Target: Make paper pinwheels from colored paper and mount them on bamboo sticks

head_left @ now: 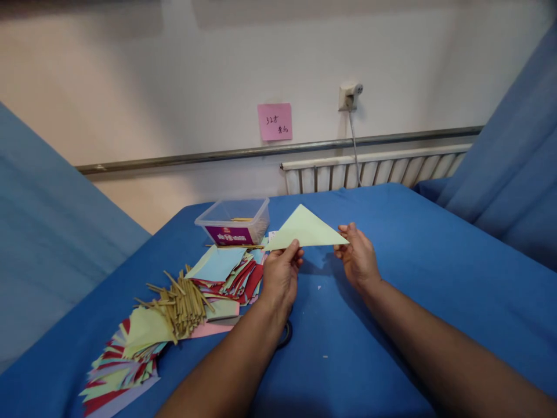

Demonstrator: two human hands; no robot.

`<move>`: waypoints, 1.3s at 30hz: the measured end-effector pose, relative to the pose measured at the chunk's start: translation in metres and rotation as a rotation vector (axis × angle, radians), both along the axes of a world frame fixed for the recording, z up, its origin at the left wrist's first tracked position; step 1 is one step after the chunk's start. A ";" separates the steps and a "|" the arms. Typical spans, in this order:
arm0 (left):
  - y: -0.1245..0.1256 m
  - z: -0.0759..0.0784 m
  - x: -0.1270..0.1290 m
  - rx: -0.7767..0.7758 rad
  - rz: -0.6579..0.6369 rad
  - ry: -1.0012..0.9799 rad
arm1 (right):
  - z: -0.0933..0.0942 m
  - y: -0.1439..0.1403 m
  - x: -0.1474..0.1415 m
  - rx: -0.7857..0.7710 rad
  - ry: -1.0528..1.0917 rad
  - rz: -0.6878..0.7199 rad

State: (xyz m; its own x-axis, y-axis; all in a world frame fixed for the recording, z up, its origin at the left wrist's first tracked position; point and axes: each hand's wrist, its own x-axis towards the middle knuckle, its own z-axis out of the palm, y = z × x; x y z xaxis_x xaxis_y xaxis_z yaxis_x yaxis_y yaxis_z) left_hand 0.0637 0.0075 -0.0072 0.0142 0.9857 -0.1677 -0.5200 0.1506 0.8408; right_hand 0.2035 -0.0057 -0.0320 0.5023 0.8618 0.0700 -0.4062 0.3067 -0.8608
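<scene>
A pale green sheet of paper, folded into a triangle, is held up above the blue cloth with its point away from me. My left hand pinches its lower edge near the left corner, thumb on top. At the right corner, my right hand has its thumb and fingers closed on the tip. Just left of my left hand lies a pile of coloured paper sheets, light blue on top with red ones beneath. Scissors lie partly hidden under my left forearm.
A heap of thin tan sticks lies left, beside a fanned stack of coloured paper. Behind is a clear plastic box with a purple label. The blue-covered table meets a wall with a radiator; curtains hang either side.
</scene>
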 end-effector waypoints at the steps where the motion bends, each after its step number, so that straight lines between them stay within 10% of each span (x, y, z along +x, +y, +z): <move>1: 0.001 0.000 -0.001 -0.001 0.041 -0.023 | 0.000 -0.002 -0.005 -0.002 0.088 0.065; 6: -0.001 -0.003 0.003 0.048 0.054 -0.038 | -0.004 -0.012 -0.036 0.009 0.043 0.388; 25: 0.003 0.004 -0.004 -0.015 0.160 -0.029 | -0.008 0.011 0.021 -0.060 0.216 -0.071; 32: -0.008 -0.003 0.008 0.064 0.079 -0.024 | -0.004 -0.010 -0.034 -0.041 0.070 0.336; 39: -0.009 -0.010 0.013 0.052 0.070 0.053 | -0.008 -0.006 -0.030 -0.005 0.066 0.266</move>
